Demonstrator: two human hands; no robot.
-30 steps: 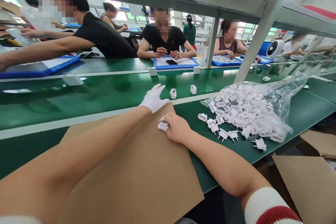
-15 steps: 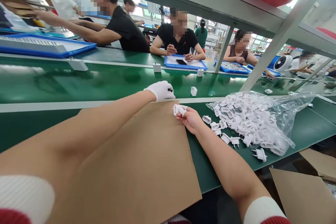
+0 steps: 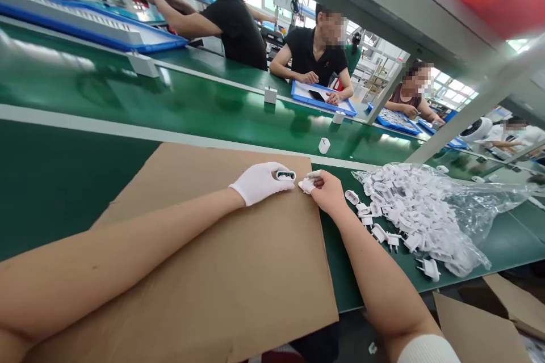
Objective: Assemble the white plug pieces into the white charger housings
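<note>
My left hand (image 3: 258,182), in a white glove, is closed around a white charger housing (image 3: 292,175). The housing's open end faces right, and something green shows inside it. Just across a small gap is my right hand (image 3: 328,191), with white covers on its fingertips. Its thumb and fingers pinch a white plug cover (image 3: 305,186), mostly hidden by the fingers. Both hands are above a brown cardboard sheet (image 3: 238,261), near its far right corner. More white plug covers (image 3: 394,241) with pins lie to the right of my right hand.
A clear plastic bag (image 3: 481,198) heaped with white plug covers lies at right. Beyond the cardboard runs a green conveyor belt (image 3: 221,108) carrying several white chargers (image 3: 324,145). Co-workers sit opposite with blue trays (image 3: 347,106). A slanted metal post (image 3: 447,119) stands at right.
My left hand has come back from the belt's edge over the cardboard, now with a charger housing in it. My right hand remains close to the cardboard's corner. The view has tilted.
</note>
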